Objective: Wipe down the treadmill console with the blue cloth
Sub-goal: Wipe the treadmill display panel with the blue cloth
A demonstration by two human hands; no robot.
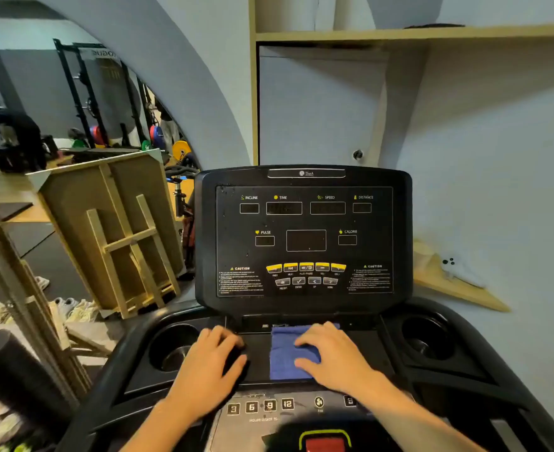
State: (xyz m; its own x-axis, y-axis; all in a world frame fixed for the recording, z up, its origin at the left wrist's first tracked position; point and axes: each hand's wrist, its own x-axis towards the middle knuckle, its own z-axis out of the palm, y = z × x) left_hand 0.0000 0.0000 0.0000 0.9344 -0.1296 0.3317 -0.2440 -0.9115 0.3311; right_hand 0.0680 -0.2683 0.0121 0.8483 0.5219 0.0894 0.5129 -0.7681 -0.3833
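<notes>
Two hands [210, 363] [334, 357] below INCLINE, TIME, SPEED labels [305, 197]; right presses blue cloth [283, 357].

The cloth [290, 353] lies on the console tray [259, 357], apparently between two cupholders [171, 349].

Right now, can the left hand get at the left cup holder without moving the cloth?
Probably yes. The left hand rests on the tray just beside the left cup holder, with nothing between them; the blue cloth lies on its other side, under the right hand.
</notes>
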